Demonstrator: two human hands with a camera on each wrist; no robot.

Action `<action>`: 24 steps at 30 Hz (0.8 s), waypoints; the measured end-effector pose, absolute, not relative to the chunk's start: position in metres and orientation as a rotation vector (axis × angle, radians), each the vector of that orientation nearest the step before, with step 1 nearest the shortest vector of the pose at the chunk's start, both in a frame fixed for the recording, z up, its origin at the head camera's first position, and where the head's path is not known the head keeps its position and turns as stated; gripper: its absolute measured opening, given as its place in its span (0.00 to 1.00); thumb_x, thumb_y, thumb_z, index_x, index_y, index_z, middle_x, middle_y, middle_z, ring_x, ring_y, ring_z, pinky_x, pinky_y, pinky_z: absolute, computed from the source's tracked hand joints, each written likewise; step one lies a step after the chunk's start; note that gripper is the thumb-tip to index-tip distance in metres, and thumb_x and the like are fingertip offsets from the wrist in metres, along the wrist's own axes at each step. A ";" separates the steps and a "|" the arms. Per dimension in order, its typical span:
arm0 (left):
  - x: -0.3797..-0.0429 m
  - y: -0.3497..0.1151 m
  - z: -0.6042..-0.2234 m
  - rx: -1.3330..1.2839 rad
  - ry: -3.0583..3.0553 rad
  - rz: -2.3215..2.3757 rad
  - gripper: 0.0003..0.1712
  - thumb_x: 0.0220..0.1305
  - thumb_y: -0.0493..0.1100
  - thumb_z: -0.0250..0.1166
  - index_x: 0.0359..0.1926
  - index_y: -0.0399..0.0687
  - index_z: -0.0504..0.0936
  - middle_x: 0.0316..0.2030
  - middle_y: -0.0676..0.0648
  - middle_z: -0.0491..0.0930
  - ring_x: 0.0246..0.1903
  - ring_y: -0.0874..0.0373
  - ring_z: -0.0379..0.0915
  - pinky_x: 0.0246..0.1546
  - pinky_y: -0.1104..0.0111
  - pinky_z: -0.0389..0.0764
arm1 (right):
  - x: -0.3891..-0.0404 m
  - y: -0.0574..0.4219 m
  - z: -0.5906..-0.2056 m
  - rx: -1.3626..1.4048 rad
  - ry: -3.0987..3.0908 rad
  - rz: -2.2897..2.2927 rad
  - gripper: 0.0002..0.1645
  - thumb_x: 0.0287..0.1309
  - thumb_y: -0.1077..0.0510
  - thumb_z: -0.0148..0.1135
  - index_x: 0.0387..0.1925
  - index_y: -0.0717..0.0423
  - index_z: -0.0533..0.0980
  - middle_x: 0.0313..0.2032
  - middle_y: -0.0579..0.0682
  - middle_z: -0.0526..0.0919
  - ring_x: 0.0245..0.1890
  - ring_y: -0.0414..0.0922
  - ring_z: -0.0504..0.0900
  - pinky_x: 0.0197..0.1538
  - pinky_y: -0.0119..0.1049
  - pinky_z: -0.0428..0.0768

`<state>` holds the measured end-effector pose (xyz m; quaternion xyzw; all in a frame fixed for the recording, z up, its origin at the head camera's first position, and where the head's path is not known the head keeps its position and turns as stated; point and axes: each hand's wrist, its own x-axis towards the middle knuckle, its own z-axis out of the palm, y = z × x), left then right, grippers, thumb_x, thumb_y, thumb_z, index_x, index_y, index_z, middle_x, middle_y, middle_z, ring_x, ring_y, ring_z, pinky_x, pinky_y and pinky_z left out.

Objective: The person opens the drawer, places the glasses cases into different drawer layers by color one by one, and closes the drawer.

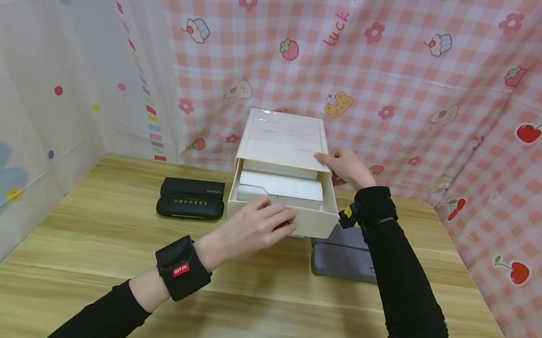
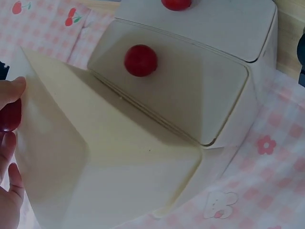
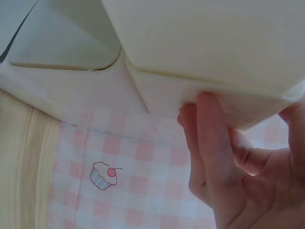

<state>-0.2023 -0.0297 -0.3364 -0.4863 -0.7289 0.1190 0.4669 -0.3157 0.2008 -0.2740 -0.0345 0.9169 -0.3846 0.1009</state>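
A white drawer cabinet (image 1: 282, 137) stands at the back of the table, its top drawer (image 1: 310, 226) pulled out toward me. Inside that drawer lies a white box-like item (image 1: 281, 184). My left hand (image 1: 259, 226) is at the drawer front, and in the left wrist view its fingers pinch the red round knob (image 2: 10, 114). Lower drawers with red knobs (image 2: 140, 60) are closed. My right hand (image 1: 348, 168) rests against the cabinet's upper right edge; in the right wrist view its fingers (image 3: 212, 129) press on the side wall.
On the table left of the cabinet lies a black case (image 1: 190, 199) with small lettering. A grey case (image 1: 343, 262) sits to the right, partly under the right forearm. Printed cloth (image 1: 284, 53) hangs close behind the cabinet and along both sides.
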 end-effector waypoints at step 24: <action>-0.265 -0.024 -0.340 -1.074 -1.971 0.167 0.13 0.58 0.37 0.62 0.45 0.51 0.79 0.46 0.50 0.77 0.46 0.56 0.70 0.46 0.65 0.70 | -0.317 0.200 -0.275 -0.109 2.748 -1.111 0.26 0.60 0.38 0.49 0.25 0.55 0.61 0.21 0.49 0.63 0.25 0.46 0.73 0.34 0.36 0.79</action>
